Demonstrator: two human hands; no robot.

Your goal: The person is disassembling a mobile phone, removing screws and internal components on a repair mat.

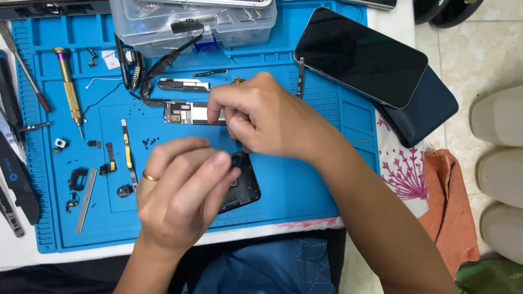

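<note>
Fingers [218, 163] of the left hand [180, 201] are curled together and pinch the upper edge of a black phone part [242, 188], a flat dark frame piece lying on the blue work mat [294, 185] near its front edge. A gold ring [150, 177] sits on 1 finger of that hand. The right hand [267, 120] is just above the part, its fingers bunched tightly and pressed down toward the part's top corner; whatever they pinch is too small to make out.

Just behind the right hand lies a narrow circuit board [188, 112] with metal shields, and above it a slim silver-and-black strip [183, 84]. A brass-handled screwdriver [70, 84] lies on the left of the mat, with a red-handled screwdriver [27, 71] further left. Small parts are scattered over the left half: a flex cable with a yellow stripe [128, 155], a flat metal strip [86, 200], a little black bracket [78, 178] and a cluster of tiny dark screws [150, 142].

At the back edge stands a clear plastic box [196, 22]. To the right, a phone with a dark screen [359, 54] rests face up, overlapping a dark blue back cover [425, 111]. The mat lies on the counter [16, 253], beside a cloth with a pink pattern [403, 174].
</note>
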